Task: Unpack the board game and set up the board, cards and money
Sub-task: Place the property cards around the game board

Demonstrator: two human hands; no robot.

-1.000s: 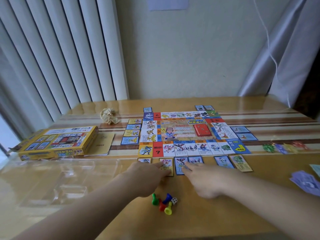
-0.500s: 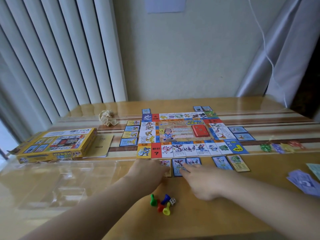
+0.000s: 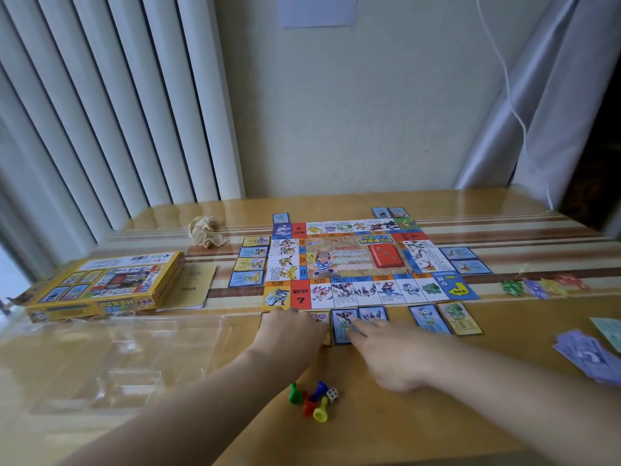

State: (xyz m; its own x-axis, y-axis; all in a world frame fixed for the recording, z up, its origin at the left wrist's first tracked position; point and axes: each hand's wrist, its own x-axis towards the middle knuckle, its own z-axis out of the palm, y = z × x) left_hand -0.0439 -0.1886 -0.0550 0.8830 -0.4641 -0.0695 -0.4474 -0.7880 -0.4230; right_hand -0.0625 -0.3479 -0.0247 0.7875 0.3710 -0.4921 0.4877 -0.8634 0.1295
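The game board (image 3: 356,260) lies flat mid-table with a red card deck (image 3: 386,255) on its centre. Property cards line its left, far, right and near edges. My left hand (image 3: 289,334) rests palm-down over the cards at the near left, hiding most of them. My right hand (image 3: 393,354) lies flat with its forefinger pressing a blue-bordered card (image 3: 342,326). Two more cards (image 3: 443,319) lie further right. Purple money notes (image 3: 591,356) sit at the right edge. Neither hand grips anything.
The yellow game box (image 3: 100,284) and a beige booklet (image 3: 193,287) lie at left, behind a clear plastic tray (image 3: 111,361). Coloured pawns and a die (image 3: 312,398) sit near me. Small coloured pieces (image 3: 541,285) at right; crumpled paper (image 3: 205,232) far left.
My left hand slid a little left and forward over the near-left cards. The right hand stays on the blue-bordered card. The camera shifted slightly.
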